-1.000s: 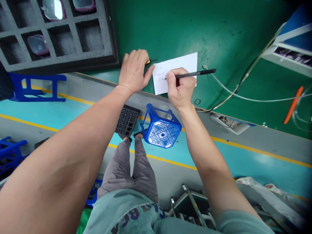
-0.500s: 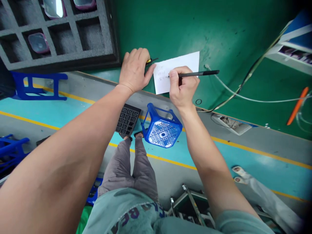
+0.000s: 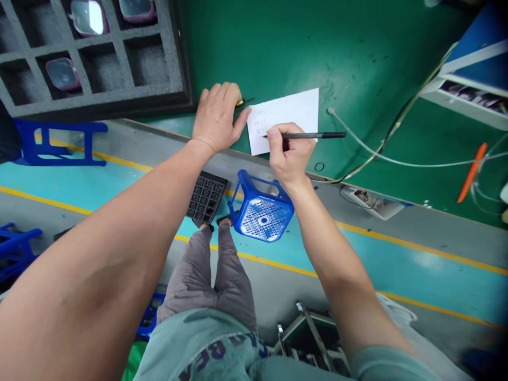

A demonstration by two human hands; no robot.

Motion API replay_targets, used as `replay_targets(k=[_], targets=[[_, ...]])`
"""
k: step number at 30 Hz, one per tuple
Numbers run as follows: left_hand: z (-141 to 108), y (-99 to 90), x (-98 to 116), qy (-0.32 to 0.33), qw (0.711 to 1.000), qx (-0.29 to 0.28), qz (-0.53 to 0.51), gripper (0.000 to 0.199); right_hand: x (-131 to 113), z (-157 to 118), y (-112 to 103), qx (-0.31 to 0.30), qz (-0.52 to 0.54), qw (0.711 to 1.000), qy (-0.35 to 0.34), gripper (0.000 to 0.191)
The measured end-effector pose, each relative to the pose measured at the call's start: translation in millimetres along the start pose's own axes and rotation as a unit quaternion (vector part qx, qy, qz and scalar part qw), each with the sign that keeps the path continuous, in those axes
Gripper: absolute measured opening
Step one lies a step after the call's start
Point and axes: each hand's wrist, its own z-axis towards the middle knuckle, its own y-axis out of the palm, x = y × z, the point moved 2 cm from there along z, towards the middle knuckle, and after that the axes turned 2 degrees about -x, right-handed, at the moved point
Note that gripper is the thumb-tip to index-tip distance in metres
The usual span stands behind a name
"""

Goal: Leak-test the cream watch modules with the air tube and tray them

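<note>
A white sheet of paper (image 3: 296,108) with a few small handwritten lines near its left side lies on the green tabletop (image 3: 278,47). My right hand (image 3: 291,153) is closed around a black pen (image 3: 327,135), whose tip touches the paper just below the writing. My left hand (image 3: 218,116) rests on the table at the paper's left edge, thumb against the corner. Under its fingers is a small yellow and black tool (image 3: 241,102) with a thin dark shaft pointing right; how firmly it is held is hidden.
A grey foam tray (image 3: 119,98) with several purple-rimmed pieces fills the upper left. Cables (image 3: 381,151) and an orange tool (image 3: 472,172) lie at the right. A blue stool (image 3: 264,219) and a black tray (image 3: 206,197) stand below the table edge.
My right hand and the pen have moved slightly left and down over the paper. The person's legs at the lower right have mostly passed behind my right arm.
</note>
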Motion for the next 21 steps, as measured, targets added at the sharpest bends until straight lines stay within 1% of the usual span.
replay_targets(k=[4,10,14,16,21], targets=[[0.8,-0.9,1.6,-0.016,1.000,-0.017,-0.014,0.021,3.5,-1.0,2.1,0.000,-0.010,1.000,0.006,0.041],[0.7,1.7,-0.3,0.006,1.000,0.010,-0.024,0.020,6.4,-1.5,4.8,-0.022,-0.012,1.000,0.010,0.041],[1.8,1.9,0.7,-0.019,0.999,-0.026,0.007,0.029,9.0,-2.5,4.7,-0.028,0.003,0.999,0.024,0.039],[1.9,0.8,1.7,-0.026,0.999,-0.032,0.003,0.032,9.5,-2.7,4.5,-0.031,0.012,0.999,0.029,0.039],[0.2,0.5,1.1,-0.011,0.999,-0.008,-0.028,0.025,7.8,-2.3,3.9,-0.032,0.004,0.999,0.029,0.040]])
